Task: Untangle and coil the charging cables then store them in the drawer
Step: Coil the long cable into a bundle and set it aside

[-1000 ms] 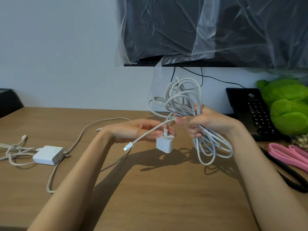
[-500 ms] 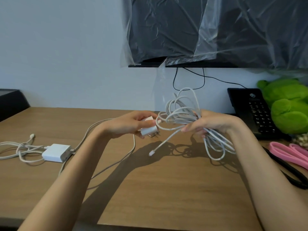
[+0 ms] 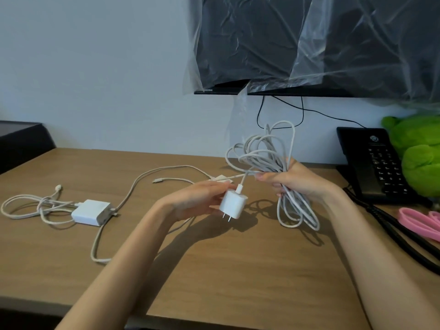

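My right hand grips a tangled bundle of white charging cable, with loops sticking up above the fist and more loops hanging below it over the desk. A short run of that cable leads down to a small white plug adapter, which my left hand holds with its prongs pointing down. A second white charger block lies on the wooden desk at the left with its own loose cables spread around it. No drawer is in view.
A black desk phone with a coiled cord stands at the right, beside a green plush toy and pink cable. A plastic-wrapped monitor hangs on the wall above. A dark box sits at far left.
My left hand has turned the plug adapter so its prongs point down and lowered it slightly. The loose cable end that hung below the bundle is no longer dangling.
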